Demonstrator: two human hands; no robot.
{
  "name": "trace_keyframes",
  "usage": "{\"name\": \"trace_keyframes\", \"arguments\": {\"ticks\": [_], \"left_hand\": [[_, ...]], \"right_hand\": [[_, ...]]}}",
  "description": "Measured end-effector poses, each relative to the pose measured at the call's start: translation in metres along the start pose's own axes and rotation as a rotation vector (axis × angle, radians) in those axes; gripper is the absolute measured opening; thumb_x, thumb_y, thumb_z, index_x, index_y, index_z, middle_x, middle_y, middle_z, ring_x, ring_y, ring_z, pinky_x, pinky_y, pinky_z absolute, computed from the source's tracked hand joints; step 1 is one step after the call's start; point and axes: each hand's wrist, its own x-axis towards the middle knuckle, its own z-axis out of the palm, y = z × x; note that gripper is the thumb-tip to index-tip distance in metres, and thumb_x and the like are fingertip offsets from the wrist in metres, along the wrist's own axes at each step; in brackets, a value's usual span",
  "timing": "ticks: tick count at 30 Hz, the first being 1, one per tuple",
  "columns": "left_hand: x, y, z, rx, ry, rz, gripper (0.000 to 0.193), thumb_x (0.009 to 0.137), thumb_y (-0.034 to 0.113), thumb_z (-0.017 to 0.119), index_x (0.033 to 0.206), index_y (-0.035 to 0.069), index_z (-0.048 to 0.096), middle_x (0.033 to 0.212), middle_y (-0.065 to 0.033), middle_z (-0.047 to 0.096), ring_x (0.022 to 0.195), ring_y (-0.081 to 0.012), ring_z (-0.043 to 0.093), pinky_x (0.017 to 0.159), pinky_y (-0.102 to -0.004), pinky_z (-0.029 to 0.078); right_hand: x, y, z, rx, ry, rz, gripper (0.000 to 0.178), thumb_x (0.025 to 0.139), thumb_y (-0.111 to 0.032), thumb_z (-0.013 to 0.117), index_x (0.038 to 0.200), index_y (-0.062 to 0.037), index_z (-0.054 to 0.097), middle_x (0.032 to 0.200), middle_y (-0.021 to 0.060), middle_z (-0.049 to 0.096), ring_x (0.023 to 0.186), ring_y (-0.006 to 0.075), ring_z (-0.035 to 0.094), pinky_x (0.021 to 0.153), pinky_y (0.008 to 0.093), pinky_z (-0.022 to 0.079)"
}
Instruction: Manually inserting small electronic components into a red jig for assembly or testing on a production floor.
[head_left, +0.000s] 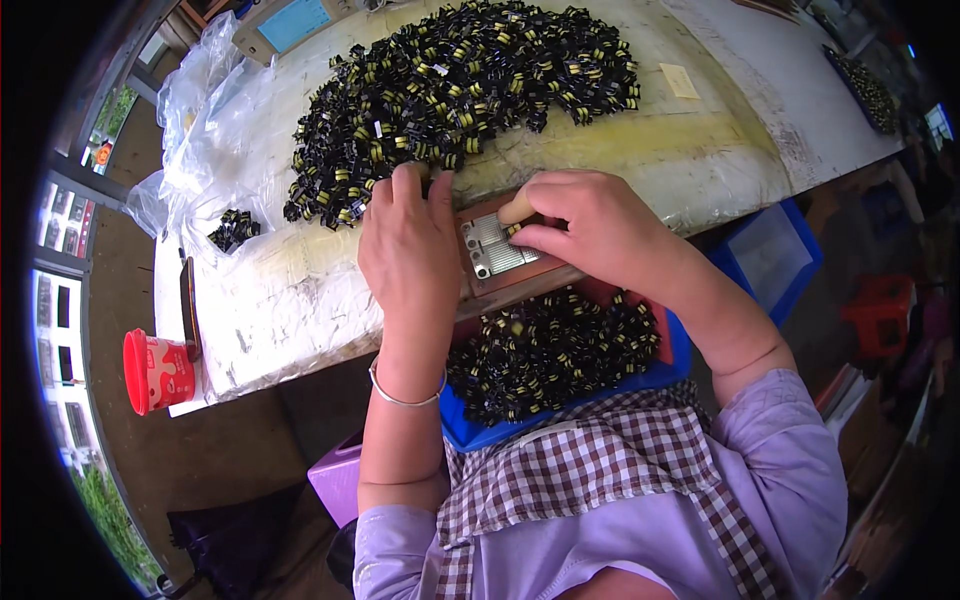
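My right hand is over a metal plate with fine grooves, set in a brownish base at the table's front edge. Its thumb and fingers pinch a small black-and-yellow component against the plate. To the left, my left hand rests at the near edge of a large pile of similar black components with yellow bands. Its fingers and thumb are curled together around something dark, mostly hidden by the hand.
Below the table edge, a blue tray holds many more components. A red cup stands at the left corner, near a small component cluster and clear plastic bags. A yellowish paper slip lies right of the pile. Another blue bin is at right.
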Motion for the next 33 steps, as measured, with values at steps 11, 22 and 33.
{"name": "trace_keyframes", "arguments": {"ticks": [11,22,33], "left_hand": [[-0.016,-0.007,0.005,-0.471,-0.012,0.073,0.025,0.082,0.000,0.064,0.106,0.005,0.067,0.100,-0.0120,0.066,0.089,-0.0284,0.063,0.077,-0.0370,0.050],[-0.027,0.015,-0.008,-0.526,-0.188,0.273,0.014,0.080,0.004,0.070,0.093,0.000,0.065,0.091,-0.0147,0.065,0.083,-0.0328,0.062,0.073,-0.0392,0.050],[-0.033,0.006,-0.006,-0.522,-0.087,0.360,0.014,0.083,0.004,0.068,0.096,0.001,0.065,0.081,-0.0128,0.061,0.076,-0.0319,0.059,0.068,-0.0395,0.048]], "right_hand": [[-0.013,0.008,0.019,-0.008,0.185,-0.028,0.020,0.076,-0.012,0.077,0.093,-0.0055,0.070,0.089,0.0088,0.068,0.083,0.0256,0.067,0.073,0.0347,0.052],[0.044,0.057,0.000,-0.535,0.226,0.225,0.021,0.087,-0.030,0.070,0.095,-0.0103,0.068,0.063,0.0051,0.063,0.055,0.0237,0.061,0.057,0.0356,0.051],[0.002,0.021,0.008,0.119,0.195,0.105,0.020,0.080,-0.010,0.073,0.100,-0.0080,0.070,0.078,0.0066,0.067,0.064,0.0180,0.061,0.063,0.0266,0.049]]}}
